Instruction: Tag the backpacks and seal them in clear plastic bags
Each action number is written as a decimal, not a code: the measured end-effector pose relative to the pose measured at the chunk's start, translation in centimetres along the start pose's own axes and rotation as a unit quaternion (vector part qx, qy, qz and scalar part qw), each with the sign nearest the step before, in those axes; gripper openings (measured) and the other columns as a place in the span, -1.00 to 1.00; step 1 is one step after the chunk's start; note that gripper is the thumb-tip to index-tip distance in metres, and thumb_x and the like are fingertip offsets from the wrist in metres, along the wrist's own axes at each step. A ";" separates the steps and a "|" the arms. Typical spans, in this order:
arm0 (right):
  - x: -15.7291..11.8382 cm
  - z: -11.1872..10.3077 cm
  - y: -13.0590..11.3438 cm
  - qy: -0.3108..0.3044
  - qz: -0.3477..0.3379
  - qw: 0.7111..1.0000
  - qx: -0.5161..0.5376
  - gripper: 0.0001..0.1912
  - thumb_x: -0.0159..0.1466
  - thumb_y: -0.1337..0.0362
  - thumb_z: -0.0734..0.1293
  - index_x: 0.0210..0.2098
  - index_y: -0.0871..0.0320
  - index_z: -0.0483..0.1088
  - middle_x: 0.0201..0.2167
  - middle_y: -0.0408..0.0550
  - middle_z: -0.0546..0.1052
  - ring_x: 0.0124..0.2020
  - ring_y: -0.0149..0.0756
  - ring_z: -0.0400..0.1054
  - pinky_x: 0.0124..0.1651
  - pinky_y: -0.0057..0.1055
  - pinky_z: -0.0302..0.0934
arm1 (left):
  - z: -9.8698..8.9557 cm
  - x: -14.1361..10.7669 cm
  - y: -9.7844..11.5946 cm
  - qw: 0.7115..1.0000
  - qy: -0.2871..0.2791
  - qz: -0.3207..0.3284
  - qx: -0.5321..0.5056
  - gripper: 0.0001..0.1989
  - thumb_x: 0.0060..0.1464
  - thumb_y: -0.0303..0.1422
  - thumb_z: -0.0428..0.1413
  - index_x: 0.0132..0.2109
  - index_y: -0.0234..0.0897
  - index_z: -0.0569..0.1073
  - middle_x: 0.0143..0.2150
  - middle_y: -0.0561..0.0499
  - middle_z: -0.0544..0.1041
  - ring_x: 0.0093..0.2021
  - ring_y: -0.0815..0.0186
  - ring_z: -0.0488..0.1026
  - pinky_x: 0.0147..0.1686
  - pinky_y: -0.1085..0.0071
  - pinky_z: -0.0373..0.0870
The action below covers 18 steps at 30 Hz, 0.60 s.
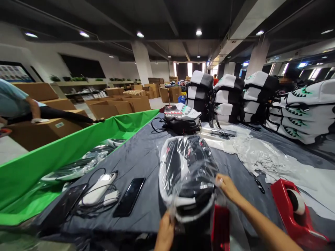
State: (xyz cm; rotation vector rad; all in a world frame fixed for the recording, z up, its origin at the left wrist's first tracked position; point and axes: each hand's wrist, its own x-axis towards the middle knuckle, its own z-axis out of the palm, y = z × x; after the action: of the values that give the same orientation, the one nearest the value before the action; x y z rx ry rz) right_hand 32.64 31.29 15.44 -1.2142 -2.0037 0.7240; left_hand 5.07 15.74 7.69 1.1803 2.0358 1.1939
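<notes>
A black and white backpack (pixel 187 164) lies on the dark cloth-covered table inside a clear plastic bag (pixel 193 181), whose open end faces me. My left hand (pixel 166 228) pinches the bag's edge at the lower left. On the right side, my right hand (pixel 227 186) is closed on the same bag's edge. Below the right hand, a red object (pixel 221 226) stands at the table's near edge. Beyond the bagged backpack sits another backpack (pixel 181 118) with a shark-mouth print.
Right: red tape dispenser (pixel 295 212), black cutter (pixel 259 184), loose plastic bags (pixel 258 153), stacked backpacks (pixel 227 99). Left: black phone (pixel 129 197), white power bank (pixel 98 188) with cables, green-lined bin (pixel 78 143) holding bagged items. A person (pixel 15 101) is beside cartons at far left.
</notes>
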 end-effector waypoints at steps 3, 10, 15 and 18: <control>2.6 -3.8 1.7 0.074 0.013 0.995 -0.060 -0.76 0.10 0.11 0.15 -0.41 0.10 0.34 -0.35 0.06 0.50 -0.25 -0.12 0.36 -0.16 -0.25 0.23 | -3.1 2.1 -2.3 0.992 0.126 0.004 -0.021 -0.74 0.01 -0.15 0.04 -0.38 -0.22 0.51 -0.35 -0.02 0.58 -0.28 0.12 0.54 -0.15 0.17 0.50; -5.2 -3.3 7.7 -0.071 0.123 0.989 -0.034 -0.54 0.27 -0.10 0.18 -0.34 0.16 0.48 -0.42 0.00 0.54 -0.34 -0.15 0.40 -0.21 -0.28 0.28 | -1.1 -4.5 -4.0 0.946 0.081 -0.201 -0.241 -0.40 -0.06 0.21 0.00 -0.38 -0.29 0.50 -0.43 -0.16 0.61 -0.44 -0.01 0.57 -0.40 0.08 0.53; -6.5 0.7 7.2 -0.101 0.142 0.979 0.103 -0.46 0.08 -0.16 0.41 -0.21 0.19 0.48 -0.34 -0.05 0.54 -0.31 -0.20 0.38 -0.22 -0.34 0.26 | 9.4 -4.9 4.6 0.946 -0.169 -0.055 -0.270 -0.36 -0.09 0.10 0.26 0.04 -0.22 0.53 0.05 -0.15 0.59 0.05 0.07 0.52 0.11 0.16 0.40; -6.9 0.8 6.7 -0.137 0.167 0.960 0.176 -0.43 0.06 -0.24 0.40 -0.34 0.19 0.41 -0.52 -0.19 0.38 -0.47 -0.36 0.23 -0.40 -0.45 0.11 | 12.1 -3.0 7.6 0.921 -0.200 -0.096 -0.321 -0.28 -0.24 0.15 0.32 -0.05 -0.30 0.54 -0.21 -0.11 0.62 -0.20 0.15 0.54 -0.12 0.24 0.45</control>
State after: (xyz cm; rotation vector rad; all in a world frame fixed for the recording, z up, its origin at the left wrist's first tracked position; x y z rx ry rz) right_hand 37.94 27.75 8.18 -1.2988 -1.7878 1.4203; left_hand 18.93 20.31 8.32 0.7903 1.2703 1.2567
